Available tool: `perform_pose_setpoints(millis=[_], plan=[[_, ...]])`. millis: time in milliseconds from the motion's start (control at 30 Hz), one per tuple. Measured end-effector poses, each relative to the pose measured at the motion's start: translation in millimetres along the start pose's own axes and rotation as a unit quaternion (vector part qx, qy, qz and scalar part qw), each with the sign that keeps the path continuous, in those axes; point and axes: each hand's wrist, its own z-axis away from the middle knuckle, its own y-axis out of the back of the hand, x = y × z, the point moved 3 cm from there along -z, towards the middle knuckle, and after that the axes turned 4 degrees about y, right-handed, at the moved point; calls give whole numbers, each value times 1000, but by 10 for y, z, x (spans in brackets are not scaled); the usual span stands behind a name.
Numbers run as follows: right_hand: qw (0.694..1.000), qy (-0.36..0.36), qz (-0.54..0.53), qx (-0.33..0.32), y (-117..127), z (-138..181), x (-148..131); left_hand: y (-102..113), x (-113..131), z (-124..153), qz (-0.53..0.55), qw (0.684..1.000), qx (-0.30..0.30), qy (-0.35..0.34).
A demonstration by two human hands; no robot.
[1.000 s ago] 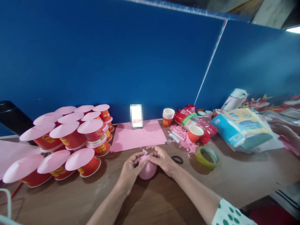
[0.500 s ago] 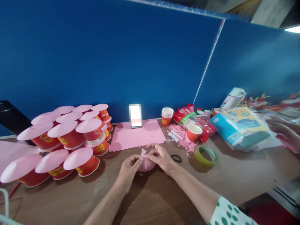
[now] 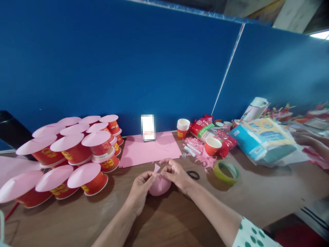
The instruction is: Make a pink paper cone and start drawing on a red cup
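Between my two hands is a pink paper disc (image 3: 159, 188), tilted so that its face shows, with a small pink strip (image 3: 156, 168) standing up at its upper edge. My left hand (image 3: 141, 187) pinches the disc's left upper edge between thumb and fingers. Opposite it, my right hand (image 3: 178, 176) grips the right upper edge with thumb and index finger, its other fingers curled. Pink paper sheets (image 3: 144, 151) lie just beyond my hands. Right of my right hand rests a small black ring-shaped item (image 3: 193, 175), perhaps scissor handles.
Red paper cups (image 3: 95, 183) topped with pink paper discs stand stacked at left. At right are a green tape roll (image 3: 226, 172), an orange cup (image 3: 212, 146), stacked cups (image 3: 183, 128), pink scraps, red packets and a blue package (image 3: 248, 140). Another person's hand (image 3: 308, 140) shows far right.
The pink disc has tilted, showing more of its face below my fingers. Both hands keep their pinch in nearly the same place. The view has shifted slightly.
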Motion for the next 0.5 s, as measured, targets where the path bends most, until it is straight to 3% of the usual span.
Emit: perform_pose_setpoints(millis=[300, 500], plan=[[999, -3, 8, -35, -32, 16, 13, 29, 22, -25, -24, 999, 24, -9], [1000, 13, -17, 10, 37, -37, 42, -10, 52, 0, -6, 1000, -17, -14]])
